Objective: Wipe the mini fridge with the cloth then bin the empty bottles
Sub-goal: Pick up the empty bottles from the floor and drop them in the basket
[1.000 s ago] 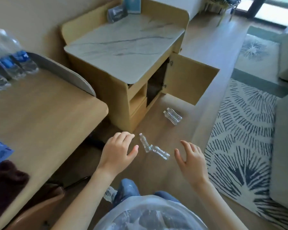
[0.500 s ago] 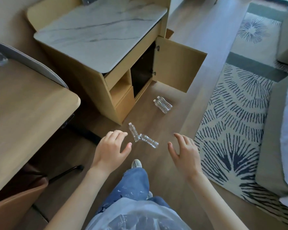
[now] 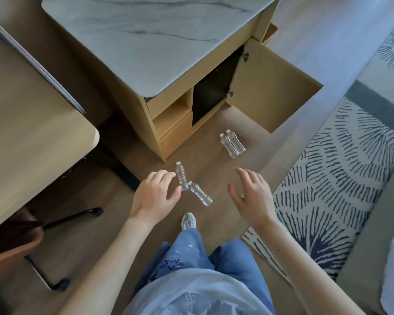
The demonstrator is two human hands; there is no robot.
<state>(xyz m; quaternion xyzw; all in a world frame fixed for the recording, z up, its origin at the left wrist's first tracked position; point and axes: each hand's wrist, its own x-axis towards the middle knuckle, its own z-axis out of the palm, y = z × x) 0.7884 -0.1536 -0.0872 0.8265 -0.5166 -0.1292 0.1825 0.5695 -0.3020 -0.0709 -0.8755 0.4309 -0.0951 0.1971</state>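
We held both hands out in front of us, palms down over the wooden floor, and neither held anything. Our left hand was loosely spread, fingers slightly curled; in the picture its thumb tip sat right against the near pair of bottles, though we could not tell whether it truly touched them or simply hung above. Our right hand was spread wider, fingers fanned and bent, with bare floor beneath it.

Room to move was fair — a strip of open floor ran between the cabinet ahead and the patterned rug on our right. On our left the desk edge jutted in, with a chair base below it. The cabinet door stood swung open over the floor, and a dark compartment showed behind it, most likely the mini fridge, too dim to tell.

Four clear empty bottles lay on the floor. The near two — one bottle pointing away from us, the other bottle angled off to the right — met at one end in a bent line, between our two hands and much closer to the left. The far pair of bottles lay side by side and touching, caps away from us, beyond our right hand and just in front of the open door. Our shoe stood on the floor just behind the near two.
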